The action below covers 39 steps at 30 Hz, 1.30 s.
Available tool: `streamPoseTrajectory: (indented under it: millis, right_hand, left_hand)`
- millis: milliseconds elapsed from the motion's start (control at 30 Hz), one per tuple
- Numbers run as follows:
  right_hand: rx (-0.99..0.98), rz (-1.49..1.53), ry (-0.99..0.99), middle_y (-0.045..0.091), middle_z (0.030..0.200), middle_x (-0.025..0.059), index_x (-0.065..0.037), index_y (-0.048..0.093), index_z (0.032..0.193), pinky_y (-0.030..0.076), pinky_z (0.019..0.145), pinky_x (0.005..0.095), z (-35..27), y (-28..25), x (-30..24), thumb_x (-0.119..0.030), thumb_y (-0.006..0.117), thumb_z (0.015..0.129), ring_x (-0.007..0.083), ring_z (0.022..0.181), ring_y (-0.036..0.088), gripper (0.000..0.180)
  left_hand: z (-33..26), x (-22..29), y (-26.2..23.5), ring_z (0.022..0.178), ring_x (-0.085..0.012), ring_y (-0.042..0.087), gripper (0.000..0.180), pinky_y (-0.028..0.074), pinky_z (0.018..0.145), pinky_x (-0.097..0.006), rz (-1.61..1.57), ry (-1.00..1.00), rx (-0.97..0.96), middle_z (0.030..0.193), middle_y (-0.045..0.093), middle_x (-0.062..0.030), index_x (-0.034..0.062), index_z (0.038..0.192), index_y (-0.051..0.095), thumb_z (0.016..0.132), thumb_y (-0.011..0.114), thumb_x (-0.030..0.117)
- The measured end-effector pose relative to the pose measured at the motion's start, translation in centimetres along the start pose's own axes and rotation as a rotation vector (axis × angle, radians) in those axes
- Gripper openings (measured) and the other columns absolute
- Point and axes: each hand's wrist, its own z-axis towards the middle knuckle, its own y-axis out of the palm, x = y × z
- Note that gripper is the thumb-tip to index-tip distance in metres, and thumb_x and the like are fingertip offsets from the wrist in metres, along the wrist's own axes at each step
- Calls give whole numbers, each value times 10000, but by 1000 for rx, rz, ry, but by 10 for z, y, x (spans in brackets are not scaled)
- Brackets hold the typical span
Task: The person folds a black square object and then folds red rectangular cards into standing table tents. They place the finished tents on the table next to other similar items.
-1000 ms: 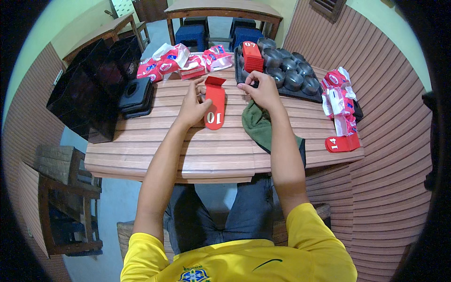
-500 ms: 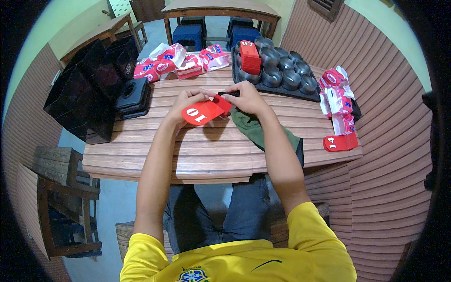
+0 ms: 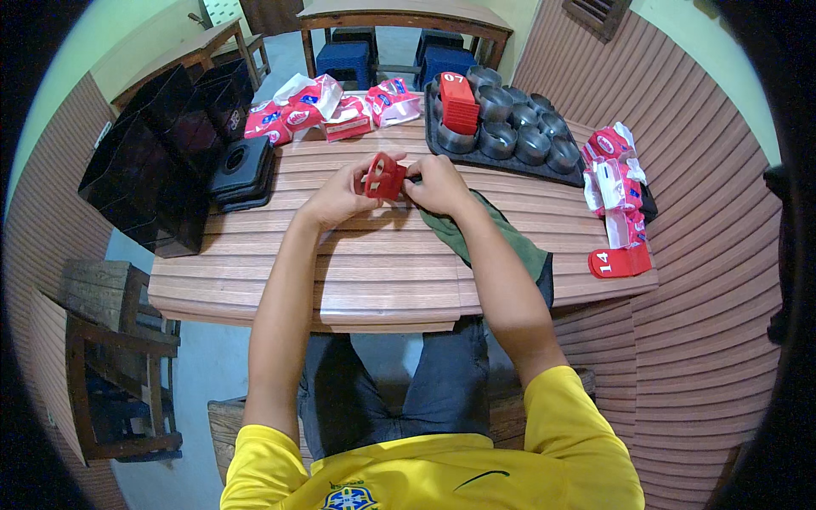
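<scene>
My left hand [image 3: 344, 194] grips a red table number stand [image 3: 388, 180] over the middle of the table, its fingers around the left side. The stand is tilted and seen mostly edge-on, so its face is foreshortened. My right hand [image 3: 437, 185] is closed at the stand's right side, on the end of a dark green cloth [image 3: 497, 229]. The rest of that cloth trails over the tabletop under my right forearm. Its gripped end is mostly hidden by my fingers.
A black tray [image 3: 501, 167] holds several metal cups [image 3: 531, 146] and a stack of red number stands [image 3: 458, 104]. Tissue packs [image 3: 344, 117] line the far edge; more tissue packs [image 3: 619, 183] and another red stand [image 3: 620, 263] sit right. Black holders [image 3: 161, 153] stand left.
My left hand has turned the red stand from lying face-up to upright and edge-on. My right hand, with the cloth, has shifted slightly down and toward me.
</scene>
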Motion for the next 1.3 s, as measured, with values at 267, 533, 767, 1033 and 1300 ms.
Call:
streamPoseTrajectory:
  millis: [267,533,767,1033,1300]
  right_hand:
    - [21,150,72,781,977,282,-11,823,1147,601,883,495,1,-6,9,-197,719,950,410,906,787,291]
    - [-27,287,93,807,990,252,23,809,1156,592,839,418,6,-2,8,-132,710,979,281,892,806,255]
    - [123,161,33,814,987,218,-8,848,1038,598,819,399,6,6,13,-134,822,860,319,860,800,220]
    - [128,41,-137,791,1001,226,-17,852,994,598,891,446,8,20,4,-105,783,813,373,952,761,213]
    - [23,-215,-17,795,1057,206,-128,859,1085,596,953,533,-7,6,-21,-262,726,895,392,1026,757,268]
  left_hand:
    - [0,-7,-1,1222,-247,695,598,550,1052,-416,574,-25,185,1388,713,-129,56,1580,561,1007,730,76]
    - [-6,-17,2,1226,-288,712,700,564,1071,-399,565,77,194,1380,706,-182,38,1582,537,930,793,14]
    - [4,-27,-13,1236,-310,737,649,584,1069,-413,516,125,224,1332,757,-205,40,1522,558,919,769,-74]
    - [5,-22,-13,1011,-242,804,549,621,884,-371,505,-10,335,1152,825,-172,-1,1374,663,861,851,-48]
    - [4,-26,-14,1082,-267,807,516,623,875,-380,513,66,356,1132,820,-220,-28,1336,673,856,859,-55]
